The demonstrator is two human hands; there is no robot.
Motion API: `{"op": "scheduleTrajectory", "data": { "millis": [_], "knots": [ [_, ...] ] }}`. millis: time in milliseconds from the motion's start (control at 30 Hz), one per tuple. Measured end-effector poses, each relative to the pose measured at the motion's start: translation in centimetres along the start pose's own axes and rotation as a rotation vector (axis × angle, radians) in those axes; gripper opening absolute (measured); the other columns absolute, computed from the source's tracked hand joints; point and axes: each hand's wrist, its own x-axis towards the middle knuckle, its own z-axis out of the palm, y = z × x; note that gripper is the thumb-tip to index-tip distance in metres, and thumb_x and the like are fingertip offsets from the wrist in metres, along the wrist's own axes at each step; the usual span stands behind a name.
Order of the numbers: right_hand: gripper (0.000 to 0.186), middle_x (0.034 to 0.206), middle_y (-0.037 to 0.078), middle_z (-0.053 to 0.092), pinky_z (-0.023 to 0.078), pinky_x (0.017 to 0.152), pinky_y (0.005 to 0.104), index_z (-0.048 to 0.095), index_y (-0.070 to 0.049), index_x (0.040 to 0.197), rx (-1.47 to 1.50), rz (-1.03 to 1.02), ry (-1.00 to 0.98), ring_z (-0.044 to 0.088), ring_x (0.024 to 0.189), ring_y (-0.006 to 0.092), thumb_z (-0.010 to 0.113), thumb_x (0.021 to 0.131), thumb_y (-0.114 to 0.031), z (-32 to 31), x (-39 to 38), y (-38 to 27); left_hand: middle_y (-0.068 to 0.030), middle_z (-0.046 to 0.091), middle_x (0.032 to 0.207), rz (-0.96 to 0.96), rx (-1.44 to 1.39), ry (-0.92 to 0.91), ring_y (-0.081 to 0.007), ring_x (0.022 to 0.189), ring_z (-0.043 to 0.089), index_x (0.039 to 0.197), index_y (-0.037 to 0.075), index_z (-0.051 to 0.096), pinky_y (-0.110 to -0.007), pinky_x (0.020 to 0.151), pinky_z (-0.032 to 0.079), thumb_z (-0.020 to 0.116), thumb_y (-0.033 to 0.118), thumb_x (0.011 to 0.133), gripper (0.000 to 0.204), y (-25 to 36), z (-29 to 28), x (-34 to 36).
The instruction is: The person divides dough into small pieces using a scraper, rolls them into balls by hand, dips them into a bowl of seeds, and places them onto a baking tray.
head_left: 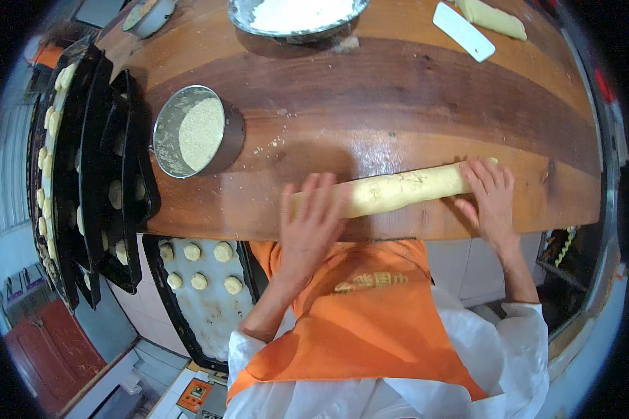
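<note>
A long pale yellow roll of dough (405, 190) lies on the wooden table near its front edge, its surface lightly cracked. Across its left end rests my left hand (313, 216), fingers spread and slightly blurred. My right hand (490, 195) lies over the right end of the roll, with the fingers stretched forward and the thumb apart. Both hands are open, palms down on the dough, and cover parts of its ends. A small tip of dough shows beyond the right fingers.
At left on the table stands a metal pot (162, 133) of pale crumbs, beside stacked black trays (91, 160). A flour bowl (300, 33), white scraper (463, 31) and another dough roll (495, 19) are at the far side. Below hangs a tray (213, 307) with several dough rounds.
</note>
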Motion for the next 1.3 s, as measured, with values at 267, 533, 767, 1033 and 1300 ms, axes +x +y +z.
{"op": "scheduleTrajectory", "data": {
  "millis": [267, 533, 767, 1033, 1300],
  "knots": [
    [0.026, 0.095, 0.009, 0.058, 0.035, 0.084, 0.0371, 0.058, -0.005, 0.095, 0.201, 0.243, 0.236, 0.052, 0.093, 0.0255, 0.045, 0.087, -0.027, 4.1, 7.2, 4.4, -0.0129, 0.056, 0.105, -0.371, -0.768, 0.046, -0.0218, 0.088, 0.056, 0.126, 0.005, 0.041, -0.033, 0.073, 0.044, 0.064, 0.024, 0.078, 0.056, -3.6, -1.2, -0.1],
    [0.054, 0.116, 0.013, 0.048, 0.036, 0.088, 0.0403, 0.046, -0.003, 0.114, 0.554, -0.418, 0.045, 0.044, 0.109, 0.0288, 0.067, 0.070, -0.026, -0.6, 14.6, -11.1, -0.0097, 0.056, 0.096, -0.985, -1.490, 0.038, -0.0137, 0.075, 0.056, 0.122, 0.003, 0.043, -0.026, 0.056, 0.048, 0.026, 0.046, 0.093, 0.055, -4.8, -2.5, 0.4],
    [0.055, 0.100, 0.015, 0.053, 0.038, 0.079, 0.0382, 0.043, 0.001, 0.113, 0.633, -0.383, -0.208, 0.049, 0.093, 0.0295, 0.069, 0.067, -0.015, 0.9, 16.4, -14.5, -0.0097, 0.058, 0.094, -0.830, -1.220, 0.299, -0.0159, 0.080, 0.057, 0.115, 0.002, 0.049, -0.028, 0.063, 0.049, 0.047, 0.035, 0.088, 0.042, -3.9, -1.4, 0.2],
    [0.056, 0.105, 0.017, 0.054, 0.039, 0.082, 0.0405, 0.041, 0.003, 0.115, 0.900, -0.225, -0.107, 0.049, 0.096, 0.0344, 0.068, 0.068, -0.011, 1.1, 15.6, -14.6, -0.0129, 0.058, 0.087, -0.585, -0.893, 0.426, -0.0248, 0.082, 0.059, 0.095, 0.002, 0.056, -0.031, 0.069, 0.047, 0.066, 0.016, 0.073, 0.028, -2.9, -0.6, 2.0],
    [0.045, 0.103, 0.020, 0.053, 0.040, 0.078, 0.0404, 0.045, 0.000, 0.108, 0.997, -0.312, -0.585, 0.052, 0.095, 0.0323, 0.064, 0.072, -0.019, 0.7, 17.6, -13.3, -0.0069, 0.057, 0.085, -0.392, -0.686, 0.645, -0.0156, 0.075, 0.058, 0.087, 0.004, 0.057, -0.024, 0.059, 0.046, 0.062, 0.006, 0.075, 0.013, -2.2, -0.5, 2.4]
  ]
}}
